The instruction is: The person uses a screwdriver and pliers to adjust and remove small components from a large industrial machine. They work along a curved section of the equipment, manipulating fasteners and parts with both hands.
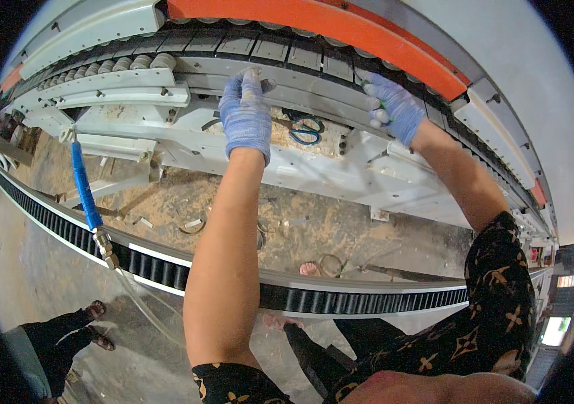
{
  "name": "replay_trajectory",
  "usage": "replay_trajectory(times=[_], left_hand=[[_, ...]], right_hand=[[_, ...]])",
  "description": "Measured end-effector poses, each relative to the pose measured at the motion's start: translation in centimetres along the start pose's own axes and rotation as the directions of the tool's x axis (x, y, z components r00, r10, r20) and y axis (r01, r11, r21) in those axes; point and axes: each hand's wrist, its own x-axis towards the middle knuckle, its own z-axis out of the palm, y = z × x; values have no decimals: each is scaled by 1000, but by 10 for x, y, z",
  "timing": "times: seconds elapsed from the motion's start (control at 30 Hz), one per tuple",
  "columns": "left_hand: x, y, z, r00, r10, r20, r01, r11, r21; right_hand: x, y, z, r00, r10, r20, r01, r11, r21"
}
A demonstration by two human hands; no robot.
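Both my hands wear bluish knitted gloves and reach to a long machine with a dark segmented track (270,50). My left hand (245,114) is closed at the grey metal rail (300,82) below the track, fingertips at its upper edge; whatever it grips is hidden. Farther right, my right hand (398,108) has its pale fingertips curled in against the same rail, slightly blurred. What lies inside those fingers cannot be made out. Between the hands, blue-and-black handled scissors (306,131) rest on a sawdust-covered ledge of the machine.
An orange guard (327,23) curves above the track. A blue air gun (85,182) hangs at the left from a clear hose. A black roller conveyor (159,271) crosses in front of me. Scraps and sawdust cover the floor (165,202). Another person's legs (64,343) stand at lower left.
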Motion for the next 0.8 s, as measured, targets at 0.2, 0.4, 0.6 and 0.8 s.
replay_trajectory(times=[0.2, 0.4, 0.6, 0.8], left_hand=[[-1, 5, 1, 999, -41, -5, 41, 999, -13], [-1, 0, 3, 1000, -9, 12, 10, 999, -32], [-2, -4, 5, 999, -27, 43, 29, 998, -62], [-3, -3, 8, 1000, 6, 19, -4, 999, -55]], right_hand=[[-2, 11, 25, 999, 19, -26, -14, 983, 182], [0, 9, 5, 975, 102, 198, -194, 824, 532], [-5, -4, -3, 951, 108, 289, -230, 874, 428], [-2, -10, -13, 944, 183, 274, -260, 924, 280]])
